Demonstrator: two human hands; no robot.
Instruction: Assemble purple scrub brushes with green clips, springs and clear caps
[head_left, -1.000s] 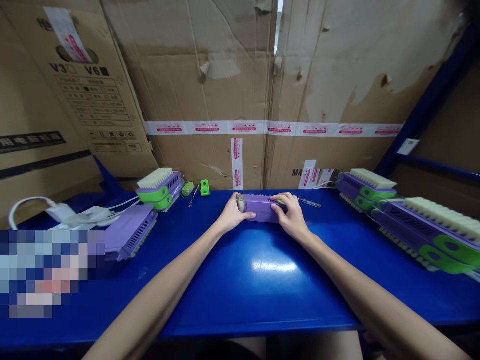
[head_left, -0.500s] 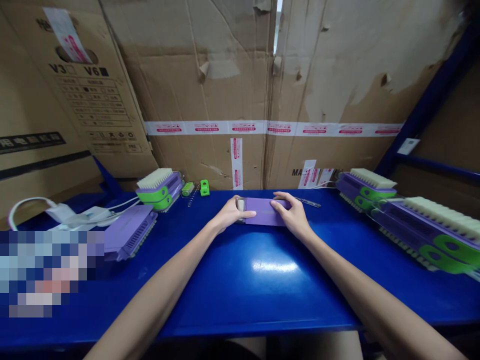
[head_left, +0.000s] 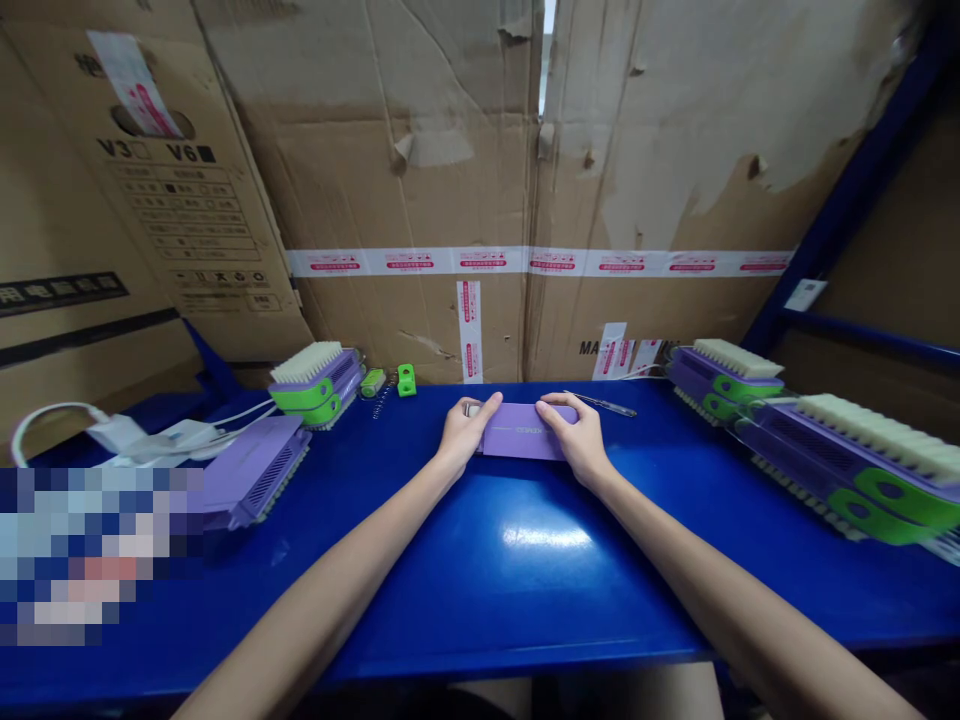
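Both hands hold a flat purple plastic casing (head_left: 517, 432) over the blue table, its broad lettered face towards me. My left hand (head_left: 463, 432) is closed on its left end, the thumb along the top edge. On the right end, my right hand (head_left: 576, 432) grips with the thumb on the face and the fingers behind. The casing's rear side is hidden. Just behind my right hand lies a screwdriver-like tool (head_left: 611, 405). Farther left on the table are a green bracket-like part (head_left: 406, 380), a dark coil spring (head_left: 379, 398) and a small green block (head_left: 372, 382).
Purple and green bristled units stand at the back left (head_left: 319, 385), back right (head_left: 724, 380) and right (head_left: 862, 460). A purple unit (head_left: 255, 465) lies left, near a white charger (head_left: 120, 430) with cables. Cardboard (head_left: 420, 200) walls the back; the blue tabletop (head_left: 525, 600) spans the front.
The casing has tipped so its broad face shows more, and its green piece is out of sight. My left thumb has moved from the face to the top edge. The view has shifted slightly.
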